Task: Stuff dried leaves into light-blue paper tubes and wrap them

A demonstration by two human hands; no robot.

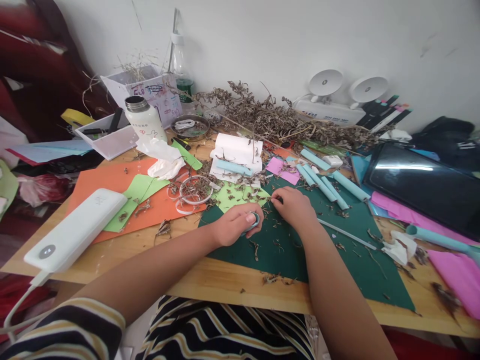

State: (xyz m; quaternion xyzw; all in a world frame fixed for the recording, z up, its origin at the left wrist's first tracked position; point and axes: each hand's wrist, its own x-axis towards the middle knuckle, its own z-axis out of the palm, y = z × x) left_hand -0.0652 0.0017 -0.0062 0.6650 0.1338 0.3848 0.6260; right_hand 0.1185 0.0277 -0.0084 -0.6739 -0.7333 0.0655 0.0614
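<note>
My left hand [236, 223] is closed around a small pale blue rolled piece [254, 220] over the dark green sheet [337, 260]. Just to the right, my right hand [294, 206] rests on the same sheet. Its fingers are curled and pinched at a bit of dried plant matter by the light green paper [240, 194]. What the pinch holds is too small to make out. Dried leaf crumbs are scattered around both hands.
Several pale blue paper rolls [322, 182] lie beyond my right hand. Dried branches [277, 117] pile at the back. Orange paper [108, 182], a white device [73, 230], a white bottle [144, 117], tape rings [195, 189], a tablet [423, 185] and pink sheets [455, 272] crowd the wooden table [232, 280].
</note>
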